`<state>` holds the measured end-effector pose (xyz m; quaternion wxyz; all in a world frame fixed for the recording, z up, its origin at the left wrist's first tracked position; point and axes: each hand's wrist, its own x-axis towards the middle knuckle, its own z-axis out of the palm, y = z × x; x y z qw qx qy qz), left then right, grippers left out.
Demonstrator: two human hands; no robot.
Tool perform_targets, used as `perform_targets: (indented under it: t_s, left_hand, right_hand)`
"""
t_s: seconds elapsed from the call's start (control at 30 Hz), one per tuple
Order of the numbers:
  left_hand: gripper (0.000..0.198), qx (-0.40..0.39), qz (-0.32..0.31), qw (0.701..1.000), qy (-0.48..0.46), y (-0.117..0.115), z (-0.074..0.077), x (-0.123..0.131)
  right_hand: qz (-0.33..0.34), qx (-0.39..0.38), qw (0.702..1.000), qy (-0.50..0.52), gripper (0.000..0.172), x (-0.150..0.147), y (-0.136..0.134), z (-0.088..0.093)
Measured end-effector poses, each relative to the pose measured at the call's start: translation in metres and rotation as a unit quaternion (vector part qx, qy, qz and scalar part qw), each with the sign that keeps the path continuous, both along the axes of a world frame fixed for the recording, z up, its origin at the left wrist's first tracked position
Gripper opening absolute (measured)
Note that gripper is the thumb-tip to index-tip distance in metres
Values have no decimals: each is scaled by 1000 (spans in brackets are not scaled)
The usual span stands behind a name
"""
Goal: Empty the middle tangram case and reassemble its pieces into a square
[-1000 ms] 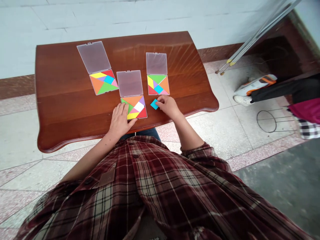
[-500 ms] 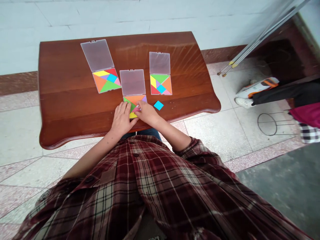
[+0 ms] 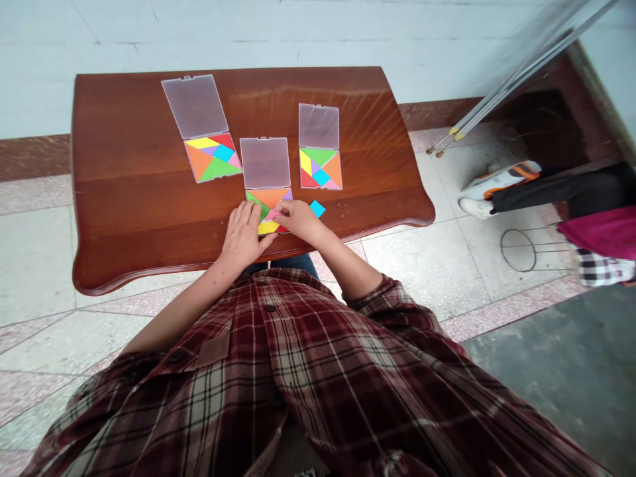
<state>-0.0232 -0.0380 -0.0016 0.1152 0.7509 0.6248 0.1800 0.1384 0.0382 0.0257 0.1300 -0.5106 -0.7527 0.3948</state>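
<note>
Step, as I judge: lifting pieces from middle tangram tray (image 3: 271, 199). Left hand (image 3: 243, 235) flat, steadying tray edge. Right hand (image 3: 298, 220) fingers pinched on pink piece (image 3: 272, 215). Blue square (image 3: 317, 209) lies loose just beside. Next calls for clean lift without disturbing neighbours.

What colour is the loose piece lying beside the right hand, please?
Blue loose piece, clearest in the head view.

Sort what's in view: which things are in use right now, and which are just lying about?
In use: middle tangram case, under both hands; pink piece at the right hand's fingers; left hand steadying the case; blue piece beside it on the table.

Lying about: left case, right case, shoe, clothes, wire stand.
</note>
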Motion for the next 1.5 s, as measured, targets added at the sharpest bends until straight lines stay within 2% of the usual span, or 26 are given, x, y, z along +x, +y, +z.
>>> perform_targets:
  t_s: [0.1,0.2,0.33,0.47,0.6,0.67,0.77,0.83,1.0,1.1,1.2,1.3,1.4,1.5]
  left_hand:
    - [74,4,4,1000,3,0,-2,-1]
    - [74,-2,5,1000,8,0,-1,-1]
    - [74,-3,2,1000,9,0,0,-2]
    - [74,-6,4,1000,7,0,1,-2]
    - [74,-7,7,1000,-1,0,0,-2]
    - [74,1,10,1000,-5,1,-1,-2]
    - [75,13,9,1000,-8,1,-3,-3]
    - [73,16,5,1000,-7,2,-5,-3]
    - [73,14,4,1000,-13,3,-6,-3]
    - [75,5,4,1000,-12,3,-4,-2]
    - [76,0,5,1000,-11,2,-3,-2]
    - [82,4,13,1000,-15,2,-4,-2]
    - [87,13,18,999,-25,2,-4,-3]
    - [86,21,19,999,-30,1,-4,-3]
  right_hand:
    - [-61,18,997,37,7,23,9,0]
    - [-120,17,992,31,9,53,16,-2]
    - [-135,-33,990,6,12,79,20,-6]
    - [-138,2,988,-74,10,84,19,-2]
    - [-156,85,967,-183,19,70,10,13]
    - [-115,100,976,-155,23,54,2,17]
    - [30,82,994,-72,25,24,-12,14]
    - [83,78,991,-77,31,7,-17,9]
    - [119,54,978,-160,37,-12,-12,8]
    - [135,24,976,-167,28,-13,-3,13]
    - [150,-7,980,-127,17,-11,4,14]
    - [118,-17,991,-54,10,3,12,15]
    - [24,-4,1000,9,7,35,23,14]
    - [-78,25,996,19,6,76,30,8]
